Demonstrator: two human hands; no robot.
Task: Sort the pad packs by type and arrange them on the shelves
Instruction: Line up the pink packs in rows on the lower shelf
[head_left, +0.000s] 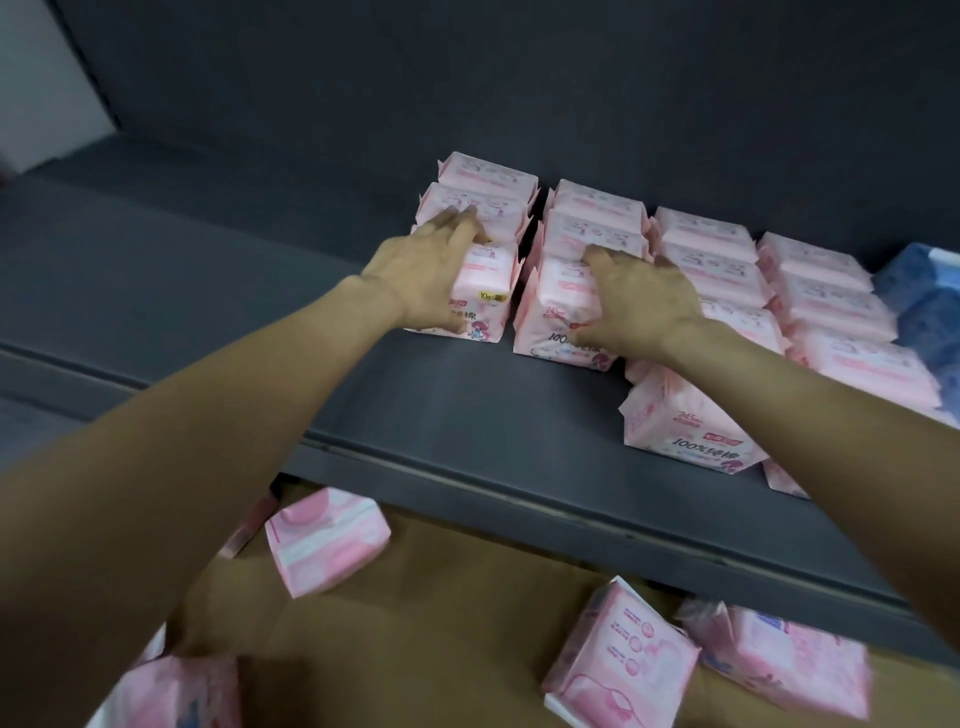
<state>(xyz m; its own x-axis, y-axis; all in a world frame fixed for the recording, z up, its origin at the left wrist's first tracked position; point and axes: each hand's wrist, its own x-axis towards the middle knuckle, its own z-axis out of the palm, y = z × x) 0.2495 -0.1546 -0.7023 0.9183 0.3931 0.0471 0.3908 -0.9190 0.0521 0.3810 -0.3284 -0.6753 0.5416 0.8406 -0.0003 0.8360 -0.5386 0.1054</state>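
- I see both bare arms stretched forward over the dark grey metal shelf (467, 410), each hand on its own row of packs.
- My left hand (421, 275) lies on the leftmost row of pale pink plastic-wrapped pad packs (480, 208). Its fingers reach over the top of the front pack in that row (480, 306) and the thumb runs down the pack's left face, so the hand clasps that pack.
- My right hand (641, 306) sits on the front pack of the second row (558, 317). The fingers spread across its top and the thumb hooks low on its printed front, so this hand grasps that pack too.
- The pink packs stand upright in four rows running from the shelf's front towards the dark grey back panel (467, 78), each pack touching the one behind it.
- A further pink pack with dark printed lettering (685, 431) stands nearer the shelf's front edge, just under my right forearm, apart from the first two rows.
- At the right end of the rows, a blue patterned pack (922, 301) stands just beside the last pink row.
- Below the shelf lies a brown cardboard surface (441, 623) with loose pink-and-white pad packs scattered on it: one tilted at the left (324, 540), one at the lower middle (623, 654), one beside it at the right (789, 665), and a blurred one at the bottom left corner (176, 691).
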